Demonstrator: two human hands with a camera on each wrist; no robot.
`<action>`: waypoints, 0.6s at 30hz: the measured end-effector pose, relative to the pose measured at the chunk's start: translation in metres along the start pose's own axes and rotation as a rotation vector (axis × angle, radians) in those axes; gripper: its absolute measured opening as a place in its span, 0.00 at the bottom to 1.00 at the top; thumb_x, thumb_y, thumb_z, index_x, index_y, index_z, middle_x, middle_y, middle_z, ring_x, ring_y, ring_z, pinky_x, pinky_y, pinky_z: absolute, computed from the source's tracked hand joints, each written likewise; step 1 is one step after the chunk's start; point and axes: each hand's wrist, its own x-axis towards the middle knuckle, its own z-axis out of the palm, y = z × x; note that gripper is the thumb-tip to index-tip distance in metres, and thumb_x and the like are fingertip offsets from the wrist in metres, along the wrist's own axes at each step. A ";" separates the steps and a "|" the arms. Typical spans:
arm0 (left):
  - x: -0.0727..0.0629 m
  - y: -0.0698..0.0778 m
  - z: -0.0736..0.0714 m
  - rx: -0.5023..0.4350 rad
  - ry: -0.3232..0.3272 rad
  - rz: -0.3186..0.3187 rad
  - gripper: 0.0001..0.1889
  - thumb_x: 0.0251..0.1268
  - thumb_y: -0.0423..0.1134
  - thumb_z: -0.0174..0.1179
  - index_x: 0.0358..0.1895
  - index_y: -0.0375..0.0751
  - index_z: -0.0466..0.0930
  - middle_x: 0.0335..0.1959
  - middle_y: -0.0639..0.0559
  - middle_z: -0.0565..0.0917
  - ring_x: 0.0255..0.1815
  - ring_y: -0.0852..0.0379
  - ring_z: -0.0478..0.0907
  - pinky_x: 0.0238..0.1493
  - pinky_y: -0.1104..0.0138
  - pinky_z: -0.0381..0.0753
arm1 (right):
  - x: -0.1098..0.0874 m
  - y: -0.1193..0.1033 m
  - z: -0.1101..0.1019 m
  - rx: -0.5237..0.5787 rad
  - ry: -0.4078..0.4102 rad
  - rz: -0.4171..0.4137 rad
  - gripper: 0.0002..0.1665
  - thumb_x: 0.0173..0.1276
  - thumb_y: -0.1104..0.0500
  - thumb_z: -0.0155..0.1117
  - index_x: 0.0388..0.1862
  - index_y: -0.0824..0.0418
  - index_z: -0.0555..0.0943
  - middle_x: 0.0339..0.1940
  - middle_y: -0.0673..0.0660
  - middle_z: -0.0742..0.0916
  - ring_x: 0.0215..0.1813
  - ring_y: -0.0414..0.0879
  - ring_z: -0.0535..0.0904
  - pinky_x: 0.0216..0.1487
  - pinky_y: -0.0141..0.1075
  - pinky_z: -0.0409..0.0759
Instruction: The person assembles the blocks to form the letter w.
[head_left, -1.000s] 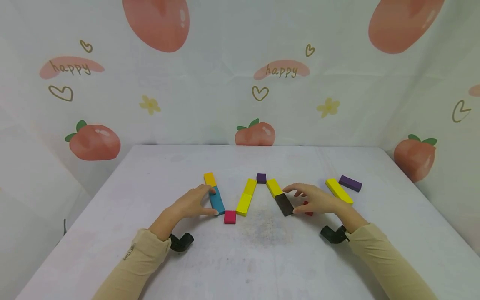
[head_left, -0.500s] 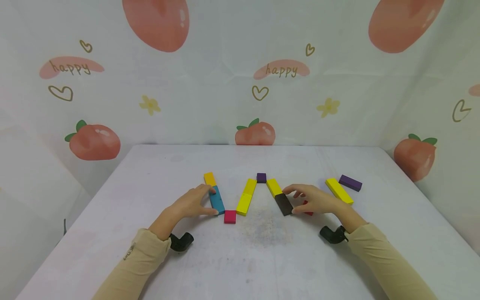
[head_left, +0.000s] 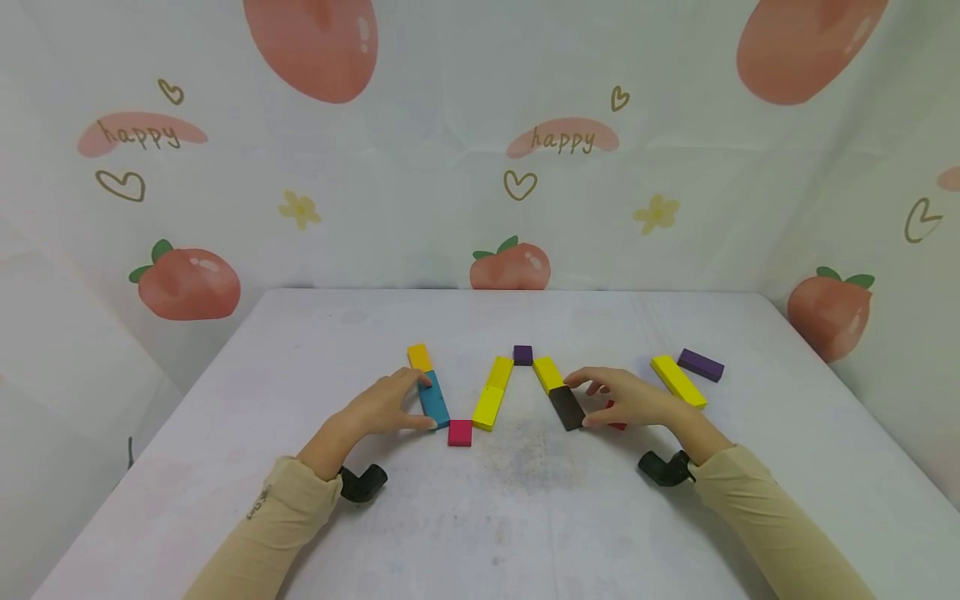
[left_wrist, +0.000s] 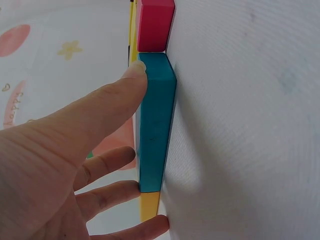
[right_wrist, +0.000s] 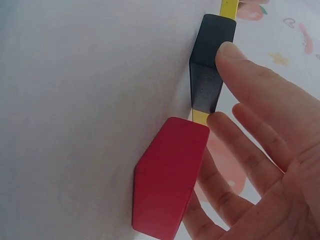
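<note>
My left hand (head_left: 381, 406) rests at a blue block (head_left: 433, 402), its thumb tip on the near end and fingers extended along the far part. An orange block (head_left: 420, 357) adjoins the blue one's far end; a red block (head_left: 461, 433) sits at its near end. My right hand (head_left: 633, 397) touches a black block (right_wrist: 207, 60) with its thumb, other fingers spread loosely. Beyond the black block lies a yellow block (head_left: 548, 374). Another red block (right_wrist: 170, 175), partly hidden by the right hand in the head view, lies beside the black one.
Two yellow blocks (head_left: 489, 408) form a slanted line in the middle, with a small dark purple block (head_left: 522, 356) at its far end. Farther right lie a long yellow block (head_left: 678, 382) and a long purple block (head_left: 701, 365). A printed cloth (head_left: 420, 167) hangs behind the white table (head_left: 480, 525).
My right hand and the black block have shifted very slightly left. The left hand and the blue block stay in place.
</note>
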 end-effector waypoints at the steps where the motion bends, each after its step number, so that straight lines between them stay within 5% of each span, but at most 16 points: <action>1: 0.000 0.000 0.000 0.002 0.001 0.003 0.30 0.54 0.50 0.66 0.57 0.40 0.70 0.62 0.39 0.70 0.56 0.42 0.69 0.63 0.48 0.68 | 0.000 0.000 0.000 -0.001 0.000 -0.001 0.32 0.59 0.57 0.68 0.61 0.63 0.70 0.59 0.64 0.78 0.51 0.54 0.78 0.54 0.49 0.78; 18: -0.001 0.000 0.000 0.003 0.005 0.009 0.30 0.53 0.50 0.67 0.57 0.39 0.70 0.62 0.39 0.70 0.56 0.43 0.69 0.62 0.48 0.69 | -0.001 -0.002 -0.001 0.010 0.011 -0.006 0.32 0.58 0.57 0.68 0.60 0.64 0.70 0.58 0.64 0.78 0.50 0.53 0.77 0.52 0.48 0.79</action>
